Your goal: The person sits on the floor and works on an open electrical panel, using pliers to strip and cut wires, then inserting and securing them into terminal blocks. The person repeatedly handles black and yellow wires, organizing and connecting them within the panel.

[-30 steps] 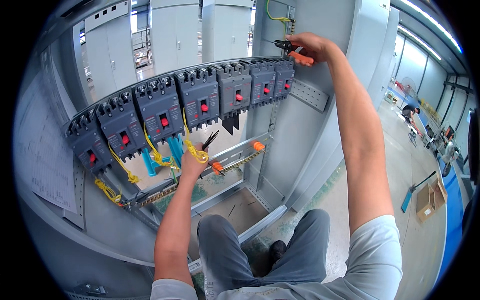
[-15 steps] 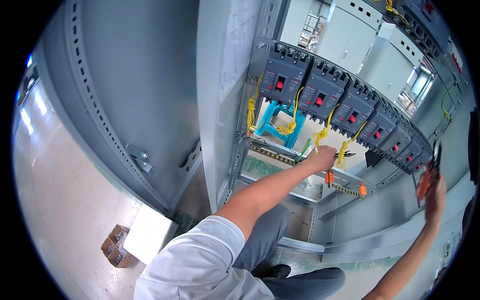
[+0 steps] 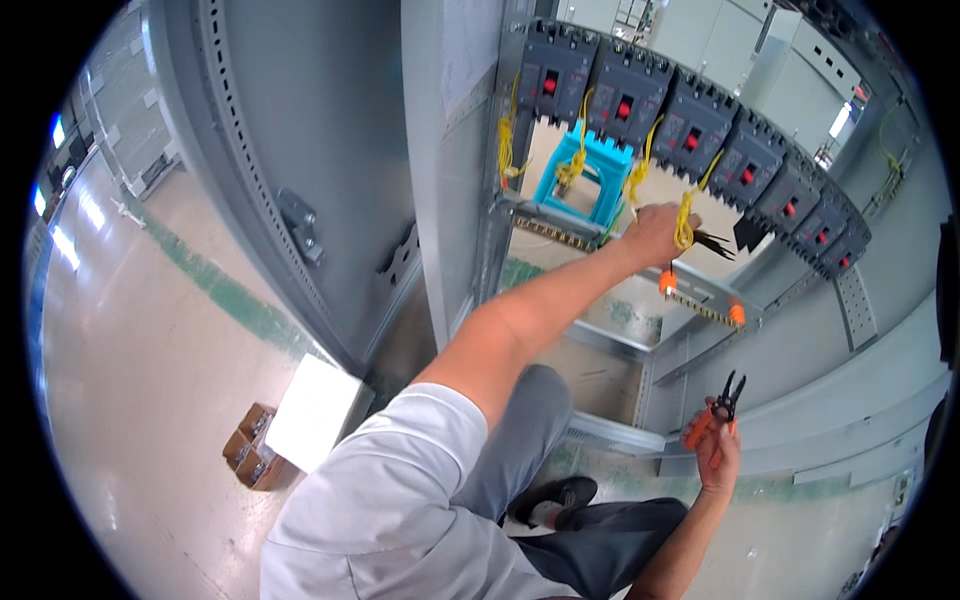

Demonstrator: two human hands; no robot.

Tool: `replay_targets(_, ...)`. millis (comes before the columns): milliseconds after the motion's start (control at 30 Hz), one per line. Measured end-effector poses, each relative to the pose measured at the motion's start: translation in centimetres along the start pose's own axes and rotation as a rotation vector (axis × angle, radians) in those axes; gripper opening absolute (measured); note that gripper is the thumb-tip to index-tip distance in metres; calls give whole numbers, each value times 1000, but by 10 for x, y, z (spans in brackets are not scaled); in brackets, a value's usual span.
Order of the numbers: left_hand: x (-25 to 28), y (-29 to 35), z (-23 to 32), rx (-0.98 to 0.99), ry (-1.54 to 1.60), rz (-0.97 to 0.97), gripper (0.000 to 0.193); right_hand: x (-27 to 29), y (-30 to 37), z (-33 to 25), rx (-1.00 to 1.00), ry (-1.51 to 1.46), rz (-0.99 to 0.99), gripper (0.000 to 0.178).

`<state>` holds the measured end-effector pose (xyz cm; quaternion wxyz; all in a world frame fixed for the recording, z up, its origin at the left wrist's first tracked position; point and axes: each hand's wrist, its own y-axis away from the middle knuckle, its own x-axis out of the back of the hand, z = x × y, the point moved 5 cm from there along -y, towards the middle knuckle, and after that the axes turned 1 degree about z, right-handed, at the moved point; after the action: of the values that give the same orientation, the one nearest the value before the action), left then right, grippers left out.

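Note:
My left arm reaches forward into a grey metal cabinet. There my left hand (image 3: 658,236) is closed on a bundle of thin black strands (image 3: 714,243), whose loose ends fan out to the right. Beside it hangs a knotted yellow wire (image 3: 684,222), one of several below the row of dark grey circuit breakers (image 3: 692,125) with red toggles. My right hand (image 3: 716,450), lower and nearer, grips orange-handled wire strippers (image 3: 724,405), their black jaws pointing up and spread apart. A terminal strip with orange insulators (image 3: 668,282) lies below my left hand.
Left of my arm stands the open grey cabinet door (image 3: 330,120). A white box (image 3: 315,412) and a brown carton (image 3: 250,450) of small metal parts sit on the floor. Behind the cabinet frame is a blue plastic stool (image 3: 585,180).
My right hand has moved down and to the left with the wire strippers, away from the breakers. My left hand still grips the black strands near the yellow wires. The view has shifted.

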<state>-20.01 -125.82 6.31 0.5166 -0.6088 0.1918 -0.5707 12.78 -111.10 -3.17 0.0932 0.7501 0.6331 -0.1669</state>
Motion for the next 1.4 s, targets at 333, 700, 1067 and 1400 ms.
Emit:
replay_targets(333, -11, 168, 154, 595, 694, -494, 35, 11, 48, 17, 147, 100, 289, 28)
replay_targets(700, 26, 230, 220, 998, 1266, -294, 35, -79, 96, 35, 5, 439, 149, 23)
replay_targets(1067, 74, 248, 252, 834, 1398, -613, 22, -55, 136, 25, 91, 254, 254, 32)
replay_targets(1400, 80, 269, 254, 686, 1400, -598, 24, -44, 163, 27, 39, 377, 244, 38)
